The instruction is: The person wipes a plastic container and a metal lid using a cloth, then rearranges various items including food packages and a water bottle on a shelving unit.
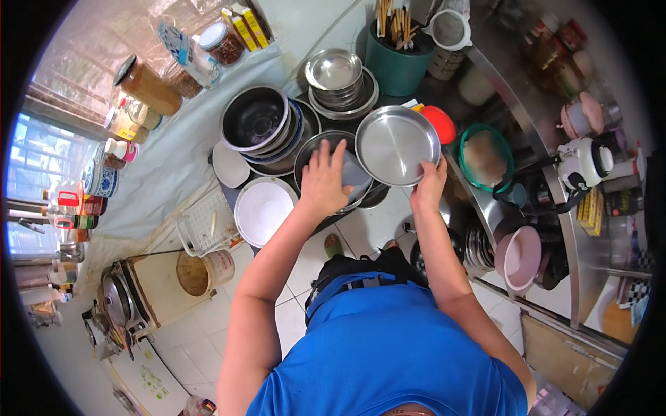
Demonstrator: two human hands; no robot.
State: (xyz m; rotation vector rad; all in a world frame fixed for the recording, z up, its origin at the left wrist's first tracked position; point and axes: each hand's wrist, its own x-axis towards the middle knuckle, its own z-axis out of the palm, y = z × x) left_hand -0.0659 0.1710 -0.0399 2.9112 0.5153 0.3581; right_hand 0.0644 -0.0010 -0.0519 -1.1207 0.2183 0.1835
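Observation:
My right hand grips the rim of a round stainless steel plate, which is held up and shows its inner side. My left hand is spread, palm down, over a dark metal basin. A greyish translucent piece lies in that basin beside my left fingers; whether they touch it, I cannot tell. Left of the hand stand stacked basins with a black-lined bowl on top and a white bowl. Behind the plate is a stack of steel bowls.
A green chopstick holder stands at the back, near a red round lid. To the right, a steel shelf holds a green basket and a pink basin. Jars line the windowsill. A white plastic basket sits lower left.

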